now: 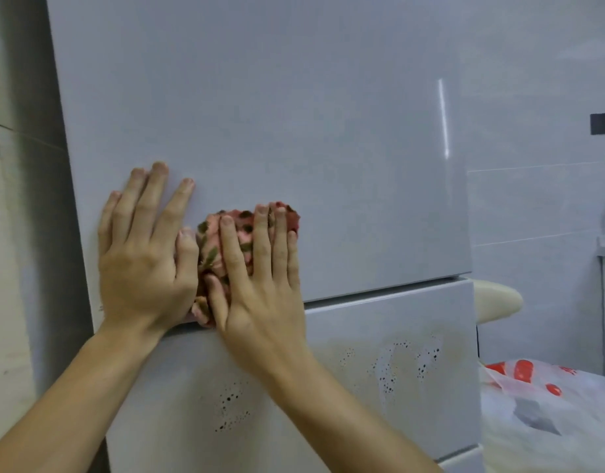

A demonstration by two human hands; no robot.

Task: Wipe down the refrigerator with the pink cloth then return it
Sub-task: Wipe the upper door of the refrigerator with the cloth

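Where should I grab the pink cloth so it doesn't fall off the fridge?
Grab the bunched middle, probably. The cloth is crumpled into a lump that the right hand presses against the upright fridge door, so come straight from the front and curl your fingers round it.

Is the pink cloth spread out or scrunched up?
Scrunched up: the pink cloth sits wadded under the right hand on the refrigerator.

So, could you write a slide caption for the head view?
Right hand presses crumpled pink patterned cloth against glossy grey refrigerator door; left hand flat beside it.
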